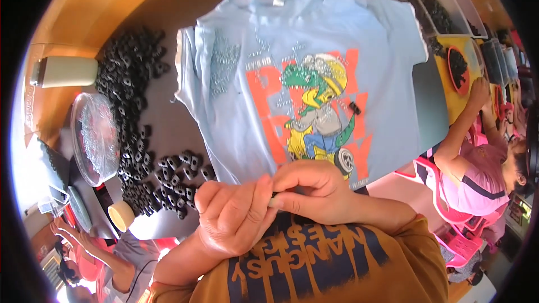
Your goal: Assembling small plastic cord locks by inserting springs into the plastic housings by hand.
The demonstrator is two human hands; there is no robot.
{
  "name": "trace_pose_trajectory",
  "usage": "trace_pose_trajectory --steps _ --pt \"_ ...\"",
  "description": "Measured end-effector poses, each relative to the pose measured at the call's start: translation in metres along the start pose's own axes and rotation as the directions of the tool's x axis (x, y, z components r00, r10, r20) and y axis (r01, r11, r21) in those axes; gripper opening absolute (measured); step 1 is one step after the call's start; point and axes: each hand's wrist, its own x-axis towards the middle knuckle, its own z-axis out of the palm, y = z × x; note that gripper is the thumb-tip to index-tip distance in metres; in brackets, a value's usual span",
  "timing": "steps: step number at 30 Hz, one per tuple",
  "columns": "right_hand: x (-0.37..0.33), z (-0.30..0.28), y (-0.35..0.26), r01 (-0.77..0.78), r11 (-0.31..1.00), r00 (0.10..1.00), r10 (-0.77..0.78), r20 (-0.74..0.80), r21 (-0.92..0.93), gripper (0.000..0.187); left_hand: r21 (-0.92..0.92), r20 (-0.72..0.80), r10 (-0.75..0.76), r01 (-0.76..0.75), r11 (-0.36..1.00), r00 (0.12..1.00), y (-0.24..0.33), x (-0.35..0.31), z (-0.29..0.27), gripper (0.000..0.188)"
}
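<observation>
My left hand [233,216] and my right hand [314,191] meet fingertip to fingertip just below the shirt's lower edge. Between the right thumb and forefinger a bit of a small black plastic part [274,194] shows; the rest is hidden. The left fingers are curled in against it, and I cannot make out whether they hold a piece of their own. In front of me a light blue T-shirt [387,78] with a dinosaur print lies spread out. Many tiny silvery metal pieces [224,64] are scattered on it, and one black plastic part [354,108] rests on the print.
Left of the shirt stretches a heap of black plastic parts with holes [132,78]. Beside it are a clear round tub [78,151] of silvery pieces, a pale jar [70,72] and a cream cup [120,216]. Other people [477,177] sit right and lower left. A plastic bin [455,0] stands far right.
</observation>
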Motion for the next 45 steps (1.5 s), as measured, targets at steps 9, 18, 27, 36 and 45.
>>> trace_pose_trajectory --steps 9,18,27,36,45 --pt "-0.004 0.006 0.0 -0.12 0.968 0.99 0.134 -0.05 0.221 0.012 0.055 -0.073 -0.066 0.07 0.996 0.995 0.002 -0.005 0.007 0.041" --pt "-0.009 0.007 0.013 0.054 0.979 0.984 -0.019 -0.179 0.195 0.011 0.166 -0.271 -0.058 0.106 0.98 0.961 0.006 -0.009 0.019 0.036" --pt "-0.008 -0.004 0.016 0.029 0.975 0.983 0.012 -0.181 0.22 0.017 0.07 -0.506 -0.101 0.158 0.985 0.857 0.008 -0.012 0.042 0.045" --pt "-0.01 0.01 0.007 -0.086 0.975 0.986 0.114 -0.126 0.206 0.025 0.056 -0.559 -0.146 0.213 0.976 0.816 0.01 -0.026 0.035 0.04" --pt "-0.011 0.015 0.011 -0.081 0.966 0.991 0.103 -0.081 0.245 0.027 0.031 -0.615 -0.081 0.127 0.991 0.784 0.006 -0.034 0.034 0.027"
